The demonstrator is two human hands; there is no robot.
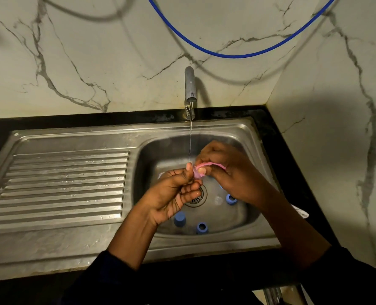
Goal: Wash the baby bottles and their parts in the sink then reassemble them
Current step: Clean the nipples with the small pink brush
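Over the steel sink basin [151, 155], both hands hold a small pink bottle part [206, 165] under a thin stream of water from the tap [190, 89]. My left hand [176, 194] pinches its near end with curled fingers. My right hand [228, 172] grips its far side, thumb on top. On the basin floor lie a blue cap [180, 219], a blue ring [202, 227] and another blue ring [231, 199], plus a clear teat-like piece [218, 200] near the drain [197, 198]. A pale piece behind my left hand is mostly hidden.
A ribbed steel drainboard [63, 183] lies left of the basin. Black countertop [279, 146] borders the sink. Marble-look walls stand behind and to the right. A blue hose [226, 55] loops on the back wall. A white item [301, 213] peeks out by my right forearm.
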